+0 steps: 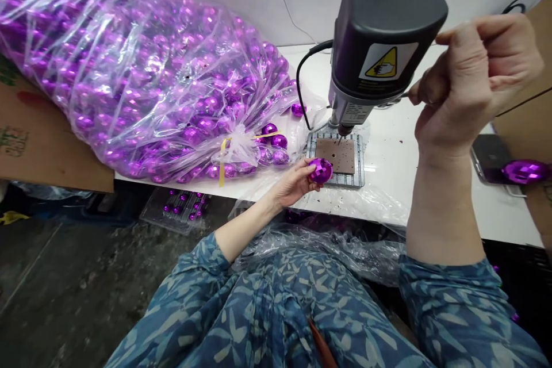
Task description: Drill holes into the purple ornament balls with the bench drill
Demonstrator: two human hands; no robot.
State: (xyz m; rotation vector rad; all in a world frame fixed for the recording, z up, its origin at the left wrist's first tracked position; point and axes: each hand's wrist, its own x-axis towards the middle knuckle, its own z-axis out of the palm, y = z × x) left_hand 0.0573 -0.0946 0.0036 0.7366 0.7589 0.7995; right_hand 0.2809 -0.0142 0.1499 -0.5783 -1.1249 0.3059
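Note:
My left hand (297, 183) grips a shiny faceted purple ball (321, 170) at the front left corner of the drill's metal base (360, 169). A brown block (341, 155) lies on that base under the drill bit (340, 137). The black bench drill head (383, 29) stands above it. My right hand (470, 77) is raised beside the drill head, fingers closed round its thin feed lever, which is mostly hidden in the fist.
A large clear plastic bag (129, 69) full of purple balls lies on the white table (452, 184) to the left, over a cardboard box (38, 144). Another purple ball (526, 171) and a phone (491, 158) sit at the right. Plastic sheeting covers my lap.

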